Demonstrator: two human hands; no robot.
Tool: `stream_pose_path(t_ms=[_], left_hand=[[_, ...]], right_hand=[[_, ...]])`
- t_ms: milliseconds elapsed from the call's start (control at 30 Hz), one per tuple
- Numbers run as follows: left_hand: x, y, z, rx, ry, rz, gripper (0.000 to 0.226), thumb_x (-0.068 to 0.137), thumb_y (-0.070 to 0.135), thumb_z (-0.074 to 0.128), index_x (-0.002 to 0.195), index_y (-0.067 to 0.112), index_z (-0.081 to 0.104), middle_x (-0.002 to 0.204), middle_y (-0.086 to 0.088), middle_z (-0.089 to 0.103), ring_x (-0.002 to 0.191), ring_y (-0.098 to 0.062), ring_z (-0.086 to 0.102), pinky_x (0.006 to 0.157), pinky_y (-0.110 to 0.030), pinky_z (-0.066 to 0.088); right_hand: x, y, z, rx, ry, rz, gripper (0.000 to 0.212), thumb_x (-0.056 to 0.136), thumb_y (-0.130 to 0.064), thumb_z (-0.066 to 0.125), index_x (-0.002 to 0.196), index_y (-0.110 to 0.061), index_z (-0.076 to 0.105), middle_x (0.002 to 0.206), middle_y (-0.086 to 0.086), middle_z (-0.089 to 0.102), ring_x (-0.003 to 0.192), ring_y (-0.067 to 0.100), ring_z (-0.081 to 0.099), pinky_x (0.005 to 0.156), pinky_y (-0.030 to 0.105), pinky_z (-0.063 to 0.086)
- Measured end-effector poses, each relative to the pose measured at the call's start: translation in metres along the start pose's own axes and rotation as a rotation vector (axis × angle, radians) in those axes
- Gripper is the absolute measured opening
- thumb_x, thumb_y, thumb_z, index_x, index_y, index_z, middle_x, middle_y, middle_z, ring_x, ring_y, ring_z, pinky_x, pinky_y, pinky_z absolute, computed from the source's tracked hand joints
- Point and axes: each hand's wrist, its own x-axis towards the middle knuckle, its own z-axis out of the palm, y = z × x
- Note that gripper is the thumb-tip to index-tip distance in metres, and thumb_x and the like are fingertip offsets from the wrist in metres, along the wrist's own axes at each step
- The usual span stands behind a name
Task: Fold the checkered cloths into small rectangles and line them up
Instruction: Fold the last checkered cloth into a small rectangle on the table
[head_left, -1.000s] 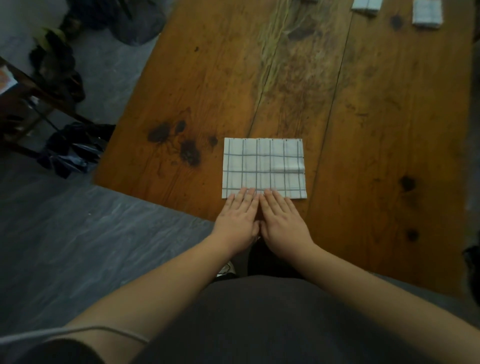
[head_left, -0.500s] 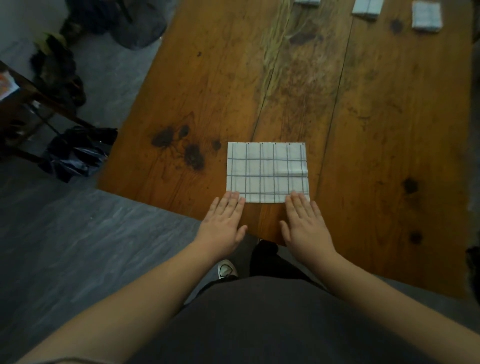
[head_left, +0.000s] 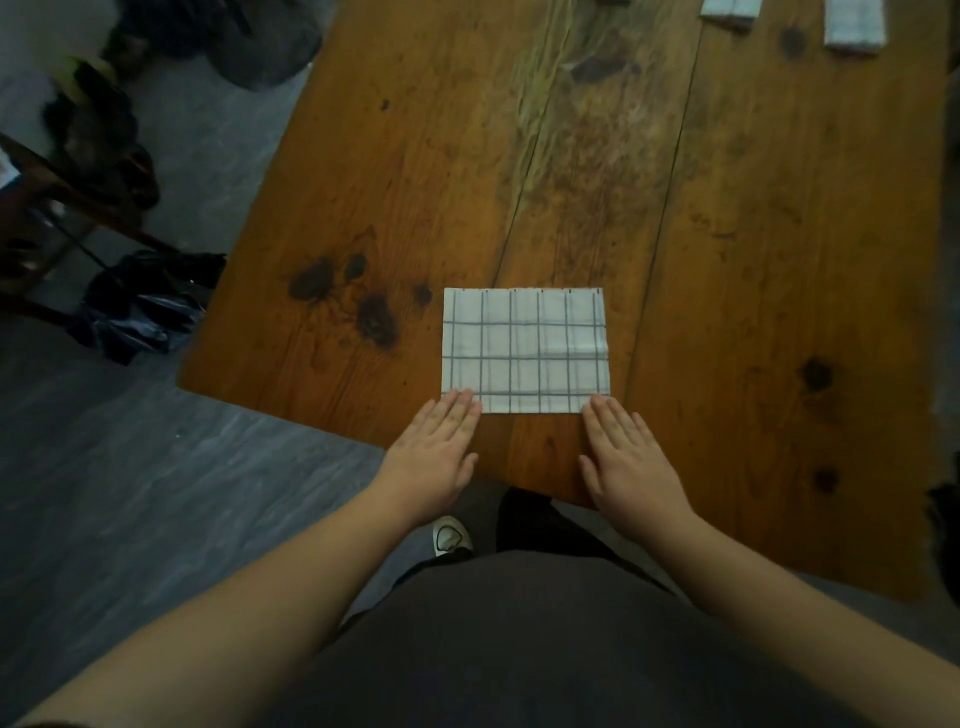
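Observation:
A white checkered cloth (head_left: 524, 351), folded into a rectangle, lies flat near the front edge of the wooden table (head_left: 727, 260). My left hand (head_left: 436, 457) rests flat, palm down, with its fingertips on the cloth's near left corner. My right hand (head_left: 628, 462) lies flat too, fingertips touching the near right corner. Neither hand grips the cloth. Two small folded checkered cloths (head_left: 730, 8) (head_left: 854, 23) sit side by side at the table's far right edge, partly cut off by the frame.
The table's left corner (head_left: 182, 382) juts over a grey floor. Dark bags (head_left: 140, 306) and a dark wooden frame (head_left: 62, 208) stand on the floor to the left. My white shoe (head_left: 452, 538) shows below the table edge.
My hands, side by side at the middle of the cloth's near edge a second ago, have slid apart along it to the two near corners. The cloth has stayed in place.

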Motion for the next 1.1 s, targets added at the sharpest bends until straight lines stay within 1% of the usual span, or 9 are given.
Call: stream_pose_path(t_ms=[100, 233, 367, 467, 533, 700, 867, 1033, 1100], left_hand=[[-0.002, -0.001, -0.004, -0.009, 0.014, -0.014, 0.071, 0.097, 0.047, 0.01, 0.159, 0.011, 0.008, 0.168, -0.007, 0.007, 0.156, -0.021, 0.003, 0.126, -0.039, 0.0], [0.007, 0.015, -0.02, -0.069, 0.156, -0.086, 0.055, 0.095, 0.027, 0.052, 0.146, 0.008, 0.048, 0.154, -0.011, 0.045, 0.146, -0.028, 0.035, 0.122, -0.042, 0.022], [0.035, 0.025, -0.043, -0.141, 0.311, -0.092, 0.044, 0.087, 0.014, 0.062, 0.131, 0.013, 0.059, 0.136, -0.006, 0.058, 0.131, -0.025, 0.048, 0.113, -0.041, 0.037], [0.056, 0.023, -0.056, -0.144, 0.277, -0.071, 0.047, 0.093, 0.02, 0.06, 0.139, 0.015, 0.055, 0.144, -0.006, 0.054, 0.136, -0.024, 0.043, 0.117, -0.042, 0.033], [0.064, 0.021, -0.056, -0.126, 0.19, -0.053, 0.053, 0.098, 0.028, 0.054, 0.149, 0.018, 0.044, 0.156, -0.004, 0.043, 0.146, -0.023, 0.033, 0.122, -0.044, 0.026], [0.071, 0.024, -0.046, -0.075, 0.138, -0.046, 0.056, 0.1, 0.033, 0.05, 0.153, 0.019, 0.038, 0.16, -0.003, 0.036, 0.148, -0.023, 0.028, 0.122, -0.04, 0.019], [0.076, 0.027, -0.044, -0.178, 0.194, -0.129, 0.049, 0.1, 0.038, 0.052, 0.146, 0.027, 0.046, 0.149, 0.002, 0.044, 0.139, -0.021, 0.032, 0.115, -0.041, 0.027], [0.082, 0.028, -0.044, -0.206, 0.17, -0.185, 0.06, 0.098, 0.04, 0.053, 0.153, 0.027, 0.033, 0.147, 0.005, 0.039, 0.138, -0.018, 0.028, 0.114, -0.039, 0.025], [0.083, 0.028, -0.045, -0.203, 0.155, -0.185, 0.064, 0.097, 0.042, 0.053, 0.155, 0.028, 0.03, 0.147, 0.005, 0.038, 0.138, -0.018, 0.026, 0.114, -0.04, 0.025]], right_hand=[[-0.001, 0.005, -0.007, 0.05, 0.015, 0.002, 0.062, 0.105, -0.044, 0.028, 0.16, -0.018, 0.014, 0.168, 0.002, 0.01, 0.155, 0.014, 0.001, 0.126, 0.037, 0.004], [0.016, -0.005, -0.029, 0.353, 0.203, 0.139, 0.044, 0.101, -0.031, 0.049, 0.143, -0.019, 0.05, 0.151, 0.0, 0.046, 0.143, 0.015, 0.036, 0.12, 0.033, 0.026], [0.045, -0.009, -0.058, 0.501, 0.247, 0.213, 0.036, 0.096, -0.019, 0.058, 0.132, -0.02, 0.055, 0.136, -0.004, 0.049, 0.13, 0.013, 0.042, 0.105, 0.025, 0.035], [0.056, -0.01, -0.066, 0.244, 0.199, -0.031, 0.034, 0.094, -0.024, 0.061, 0.127, -0.024, 0.057, 0.134, -0.006, 0.052, 0.128, 0.015, 0.044, 0.107, 0.031, 0.039], [0.062, -0.008, -0.062, 0.226, 0.175, -0.046, 0.038, 0.095, -0.03, 0.06, 0.132, -0.024, 0.055, 0.139, -0.004, 0.051, 0.132, 0.016, 0.043, 0.111, 0.035, 0.038], [0.085, -0.002, -0.071, 0.842, 0.191, 0.58, 0.055, 0.093, -0.027, 0.065, 0.143, -0.019, 0.042, 0.139, 0.0, 0.047, 0.13, 0.02, 0.046, 0.108, 0.043, 0.046], [0.101, -0.004, -0.081, 1.03, 0.098, 0.696, 0.055, 0.092, -0.023, 0.068, 0.14, -0.018, 0.042, 0.128, 0.003, 0.053, 0.114, 0.023, 0.057, 0.091, 0.042, 0.057], [0.113, -0.005, -0.091, 1.131, -0.013, 0.788, 0.059, 0.089, -0.023, 0.072, 0.139, -0.015, 0.04, 0.121, 0.004, 0.054, 0.108, 0.023, 0.057, 0.08, 0.036, 0.055], [0.116, -0.004, -0.092, 1.158, -0.064, 0.82, 0.058, 0.087, -0.024, 0.075, 0.135, -0.01, 0.044, 0.122, 0.007, 0.056, 0.108, 0.025, 0.059, 0.083, 0.039, 0.056]])
